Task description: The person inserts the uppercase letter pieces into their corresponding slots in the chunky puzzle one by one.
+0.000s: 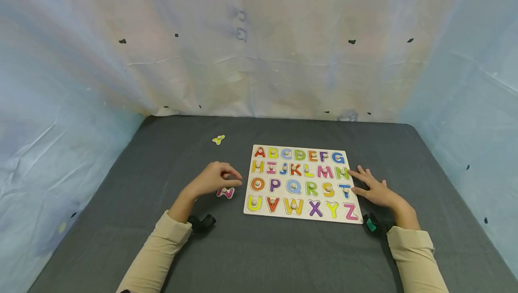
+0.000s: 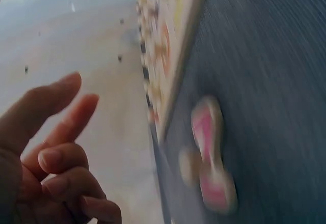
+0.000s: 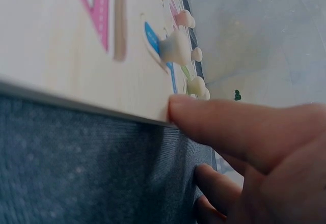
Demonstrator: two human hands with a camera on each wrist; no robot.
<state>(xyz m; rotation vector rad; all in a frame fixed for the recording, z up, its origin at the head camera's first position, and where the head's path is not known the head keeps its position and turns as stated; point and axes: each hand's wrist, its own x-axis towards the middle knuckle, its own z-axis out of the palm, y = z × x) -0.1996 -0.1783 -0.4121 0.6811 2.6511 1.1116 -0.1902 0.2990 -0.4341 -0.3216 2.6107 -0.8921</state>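
Note:
My left hand (image 1: 212, 179) hovers left of the wooden alphabet puzzle board (image 1: 303, 219), its thumb and forefinger apart with nothing between them. Just under that hand lies a pink letter piece (image 1: 225, 193), partly covered by it; the left wrist view shows the pink piece (image 2: 206, 135) blurred, with a wooden knob. At the board's right edge rests my right hand (image 1: 375, 190), fingers extended near the N and T pieces. Its thumb tip touches the edge in the right wrist view. Knobbed letters fill most of the board, while X, Y and Z show as flat coloured shapes without knobs.
Farther back on the dark table (image 1: 283, 257), left of the board, lies a yellow-green Y piece (image 1: 218, 139). Pale sheeting (image 1: 259, 77) encloses the table at the back and sides. Black straps are on both wrists.

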